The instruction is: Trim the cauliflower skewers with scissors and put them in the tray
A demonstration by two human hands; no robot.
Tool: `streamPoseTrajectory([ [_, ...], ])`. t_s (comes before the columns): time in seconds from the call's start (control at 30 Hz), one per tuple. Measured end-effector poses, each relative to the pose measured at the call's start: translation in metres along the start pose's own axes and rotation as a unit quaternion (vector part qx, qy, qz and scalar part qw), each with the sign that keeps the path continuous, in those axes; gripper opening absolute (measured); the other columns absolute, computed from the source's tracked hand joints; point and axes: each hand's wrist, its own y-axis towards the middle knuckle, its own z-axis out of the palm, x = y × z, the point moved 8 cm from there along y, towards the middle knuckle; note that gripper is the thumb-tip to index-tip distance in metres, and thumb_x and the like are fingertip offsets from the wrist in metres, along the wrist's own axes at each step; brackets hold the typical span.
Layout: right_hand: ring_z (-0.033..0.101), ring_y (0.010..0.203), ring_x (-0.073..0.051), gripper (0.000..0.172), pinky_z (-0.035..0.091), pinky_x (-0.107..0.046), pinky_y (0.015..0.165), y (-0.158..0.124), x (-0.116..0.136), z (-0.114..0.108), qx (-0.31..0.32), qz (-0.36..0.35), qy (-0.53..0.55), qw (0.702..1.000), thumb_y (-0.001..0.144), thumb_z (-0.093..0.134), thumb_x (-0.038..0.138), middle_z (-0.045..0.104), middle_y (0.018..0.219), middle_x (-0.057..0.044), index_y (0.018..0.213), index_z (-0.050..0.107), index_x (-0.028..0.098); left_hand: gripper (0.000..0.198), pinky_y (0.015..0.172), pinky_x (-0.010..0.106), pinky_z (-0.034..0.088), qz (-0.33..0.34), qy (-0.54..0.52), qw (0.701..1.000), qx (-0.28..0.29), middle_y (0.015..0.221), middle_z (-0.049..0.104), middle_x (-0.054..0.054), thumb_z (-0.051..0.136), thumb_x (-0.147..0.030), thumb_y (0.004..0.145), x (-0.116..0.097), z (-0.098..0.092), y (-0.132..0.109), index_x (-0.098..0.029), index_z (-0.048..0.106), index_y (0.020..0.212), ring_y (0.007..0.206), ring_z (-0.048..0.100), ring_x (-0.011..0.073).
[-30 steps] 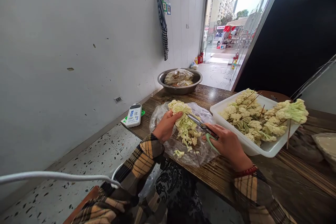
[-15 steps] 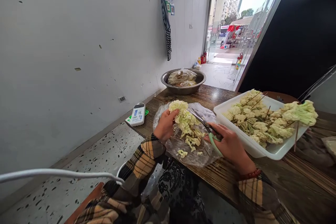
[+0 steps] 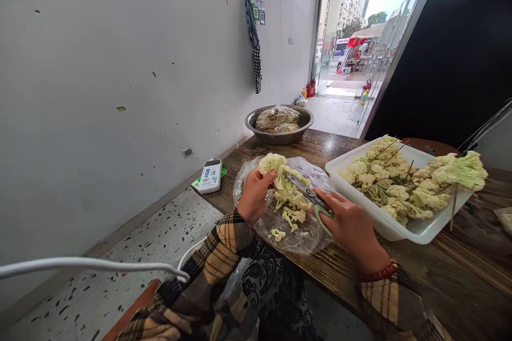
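Just below the frame's centre, the left hand (image 3: pixel 255 196) pinches cauliflower (image 3: pixel 272 162) lying up-left of the right hand (image 3: pixel 349 224), whose grip encloses scissors (image 3: pixel 308 191) slanting lengthwise toward that cauliflower.

Over there, creamy, knobbly cauliflower (image 3: pixel 272 162) is held above small loose florets (image 3: pixel 277 234). Green-handled scissors (image 3: pixel 308 191) slant toward it, blade tips at its edge.

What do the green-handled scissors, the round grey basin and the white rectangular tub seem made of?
Green-handled scissors: grey metal blades, judging by their glint; smooth handles, probably plastic. Round grey basin: likely stainless steel, given its satin sheen. White rectangular tub: apparently plastic, from its smooth walls and rounded corners.
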Motion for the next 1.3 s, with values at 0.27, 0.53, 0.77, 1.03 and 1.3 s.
streamPoseTrajectory([
  [0.27,0.070,0.080,-0.024,0.043,0.052,-0.031,0.060,-0.001,0.002,0.000,-0.002,0.015,-0.011,1.000,0.089,0.056,0.037,0.071,0.111,-0.006,0.130,0.059,0.025,0.027,0.067,0.027,0.044,0.013,-0.010,1.000,-0.012,0.085,0.069,0.003,0.074,-0.032,0.069,0.007,-0.001,-0.004,-0.016,0.067,0.089,0.075,0.060,0.0149],
  [0.53,0.070,0.080,-0.022,0.041,0.053,-0.030,0.064,0.001,0.004,-0.002,0.015,0.028,0.034,0.999,0.086,0.060,0.039,0.072,0.106,-0.004,0.125,0.062,0.027,0.027,0.070,0.027,0.045,0.012,-0.013,1.000,-0.015,0.089,0.070,0.004,0.075,-0.032,0.068,0.010,0.000,-0.005,-0.017,0.066,0.089,0.079,0.061,0.0167],
  [0.77,0.071,0.083,-0.023,0.037,0.055,-0.031,0.067,0.000,0.004,-0.001,0.013,0.017,0.029,0.999,0.087,0.059,0.037,0.072,0.111,-0.006,0.121,0.064,0.026,0.024,0.072,0.027,0.045,0.025,-0.009,1.000,-0.015,0.087,0.070,0.002,0.074,-0.031,0.069,0.009,0.002,-0.010,-0.017,0.067,0.088,0.078,0.060,0.0160],
  [1.03,0.070,0.092,-0.025,0.036,0.056,-0.035,0.075,-0.001,0.004,0.007,0.016,0.010,0.050,0.999,0.089,0.057,0.036,0.071,0.115,-0.009,0.121,0.064,0.021,0.026,0.068,0.026,0.045,-0.008,-0.048,0.999,-0.010,0.093,0.072,0.004,0.075,-0.031,0.068,0.012,0.004,-0.012,-0.018,0.068,0.090,0.080,0.063,0.0161],
  [1.3,0.070,0.098,-0.026,0.036,0.056,-0.036,0.084,0.005,0.007,-0.003,-0.015,0.023,0.225,0.974,0.081,0.066,0.040,0.074,0.110,-0.005,0.113,0.070,0.025,0.020,0.068,0.026,0.047,-0.056,-0.099,0.992,-0.055,0.088,0.071,0.000,0.076,-0.028,0.067,0.014,-0.020,-0.003,-0.019,0.064,0.079,0.078,0.063,0.0133],
])
